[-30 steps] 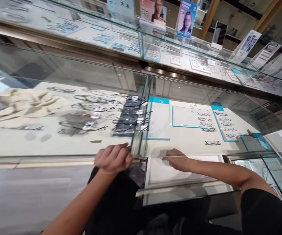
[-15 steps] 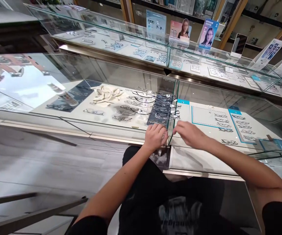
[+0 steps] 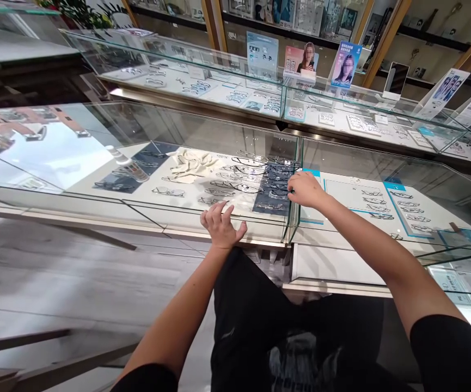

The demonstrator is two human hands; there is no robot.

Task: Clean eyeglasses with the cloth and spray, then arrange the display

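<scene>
My left hand point(image 3: 221, 226) rests at the front edge of the glass display counter point(image 3: 243, 233), fingers spread and holding nothing. Farther in, my right hand point(image 3: 306, 189) is closed, thumb and fingertips together at the right side of a dark mat point(image 3: 260, 202). Its fingertips meet the ends of eyeglasses point(image 3: 278, 193) lying there; whether they grip a pair is hidden. More eyeglasses point(image 3: 241, 186) lie in rows across the mat's left side. A crumpled cream cloth point(image 3: 192, 163) and single eyeglasses point(image 3: 169, 191) are to the left.
A white bottle point(image 3: 127, 163) stands near another dark mat point(image 3: 116, 182) with eyeglasses. At right, a glass panel point(image 3: 295, 185) divides the counter from several eyeglasses point(image 3: 374, 200). Behind is a second display case point(image 3: 219, 68) with upright posters point(image 3: 345, 62). Metal legs point(image 3: 18, 343) stand at lower left.
My right hand has moved forward from the counter's front edge to the eyeglasses at the dark mat. My left hand has shifted left along the edge, and its fingers have spread.
</scene>
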